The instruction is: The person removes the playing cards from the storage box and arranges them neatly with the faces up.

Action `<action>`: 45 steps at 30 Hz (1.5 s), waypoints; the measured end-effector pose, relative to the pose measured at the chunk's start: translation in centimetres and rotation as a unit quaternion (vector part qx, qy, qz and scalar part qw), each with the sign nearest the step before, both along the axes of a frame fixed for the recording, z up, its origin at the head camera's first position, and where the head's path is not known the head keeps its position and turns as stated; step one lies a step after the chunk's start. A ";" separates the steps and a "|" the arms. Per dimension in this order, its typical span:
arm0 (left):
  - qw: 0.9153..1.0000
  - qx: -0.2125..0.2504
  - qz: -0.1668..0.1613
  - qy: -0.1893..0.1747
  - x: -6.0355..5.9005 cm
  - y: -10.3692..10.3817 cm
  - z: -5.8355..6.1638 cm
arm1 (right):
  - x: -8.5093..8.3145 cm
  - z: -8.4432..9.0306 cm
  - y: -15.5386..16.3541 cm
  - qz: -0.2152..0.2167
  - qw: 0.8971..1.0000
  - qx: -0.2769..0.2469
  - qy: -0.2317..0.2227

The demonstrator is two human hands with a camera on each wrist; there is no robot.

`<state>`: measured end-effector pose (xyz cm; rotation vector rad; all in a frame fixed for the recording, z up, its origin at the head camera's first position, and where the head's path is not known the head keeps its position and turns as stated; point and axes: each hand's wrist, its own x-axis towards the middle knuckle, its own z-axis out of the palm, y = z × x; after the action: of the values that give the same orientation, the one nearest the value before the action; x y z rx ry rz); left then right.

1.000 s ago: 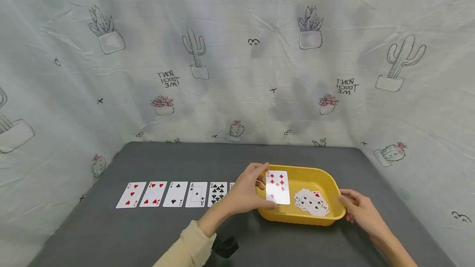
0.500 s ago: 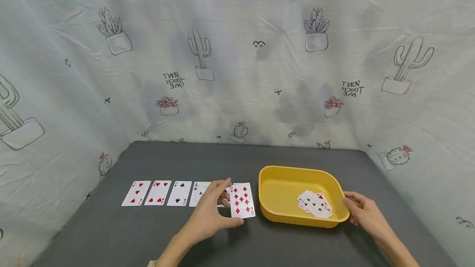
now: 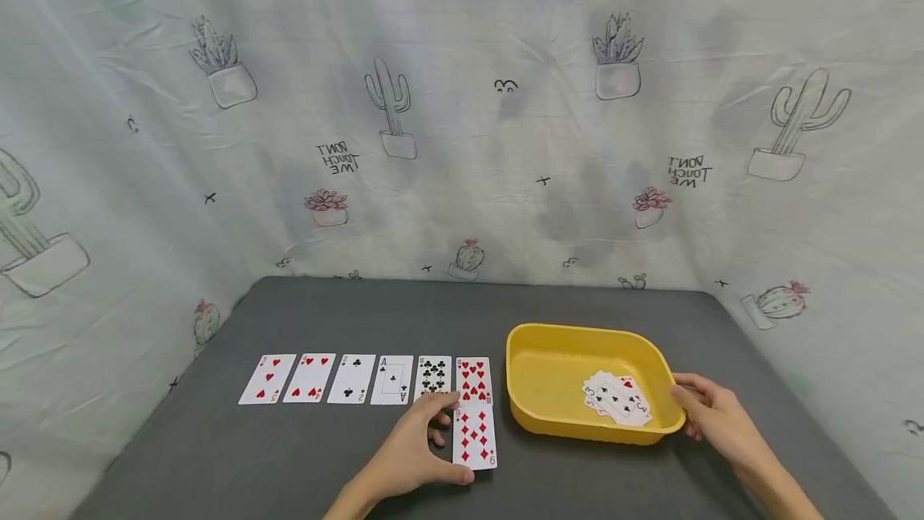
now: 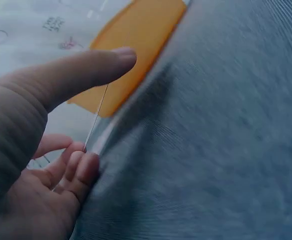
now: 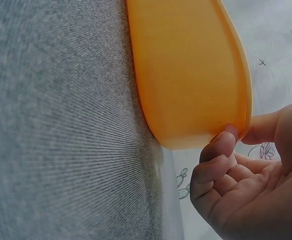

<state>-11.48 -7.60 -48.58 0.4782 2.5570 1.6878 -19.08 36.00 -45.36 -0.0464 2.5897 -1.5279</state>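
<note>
My left hand (image 3: 415,448) pinches a nine of diamonds playing card (image 3: 474,440) by its long way, thumb at the near edge and fingers at the far one. The card appears edge-on in the left wrist view, between thumb (image 4: 118,62) and fingertips. In the head view its far edge overlaps a red hearts card (image 3: 473,375), the rightmost in a row. My right hand (image 3: 718,416) grips the right end of a yellow plastic basket (image 3: 534,416), thumb over the rim and fingers curled under the outside. Several cards (image 3: 617,398) lie face up in a loose pile inside it.
Leftward from the hearts card runs a row of face-up cards on the grey tabletop (image 3: 289,456): a clubs card (image 3: 435,371), the ace of clubs (image 3: 392,379), the two of clubs (image 3: 351,379) and two hearts cards (image 3: 309,379). A patterned curtain (image 3: 462,143) stands behind.
My left hand has carried the nine of diamonds left out of the basket, then toward me, to below the hearts card. The right hand still holds the basket's end.
</note>
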 end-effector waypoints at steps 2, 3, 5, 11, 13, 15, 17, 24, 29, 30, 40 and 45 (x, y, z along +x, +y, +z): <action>1.000 -0.018 0.001 0.008 0.0 0.1 -0.3 | 0.1 0.1 0.1 0.001 1.000 0.001 0.004; 1.000 -0.024 0.000 0.010 0.0 0.2 -0.3 | 0.1 0.1 0.1 -0.001 1.000 0.000 0.004; 0.999 -0.034 0.000 0.021 0.0 0.3 -0.5 | 0.0 0.0 0.2 -0.003 1.000 0.000 0.003; 0.998 -0.060 -0.002 0.037 0.0 0.4 -0.5 | -0.1 0.0 0.1 -0.001 1.000 0.001 0.006; 0.997 -0.070 0.000 0.040 -0.1 0.4 -0.5 | -0.1 0.0 0.1 -0.003 1.000 0.002 0.002; 0.996 -0.078 0.001 0.045 -0.1 0.4 -0.6 | 0.0 0.0 0.2 -0.003 1.000 0.005 0.000; 0.995 -0.084 0.001 0.049 0.0 0.5 -0.7 | 0.1 0.0 0.2 -0.003 1.000 0.007 0.000; 0.995 -0.086 0.004 0.051 -0.1 0.5 -0.9 | 0.2 0.1 0.1 -0.002 1.000 -0.001 0.003; 0.995 -0.085 0.005 0.049 -0.2 0.4 -1.0 | 0.2 -0.1 0.1 0.003 1.000 -0.002 0.006; 0.995 -0.088 0.005 0.048 -0.2 0.4 -1.0 | 0.1 -0.1 0.1 0.000 1.000 -0.001 0.003; 0.995 -0.094 0.009 0.045 -0.3 0.5 -1.0 | 0.2 0.3 0.0 0.000 1.000 0.003 -0.001; 0.995 -0.088 0.007 0.044 -0.1 0.4 -0.7 | 0.1 0.4 0.0 0.003 1.000 0.004 -0.001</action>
<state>-11.63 -7.16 -49.31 0.5359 2.7456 1.4576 -18.98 35.99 -44.99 -0.0528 2.5916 -1.5164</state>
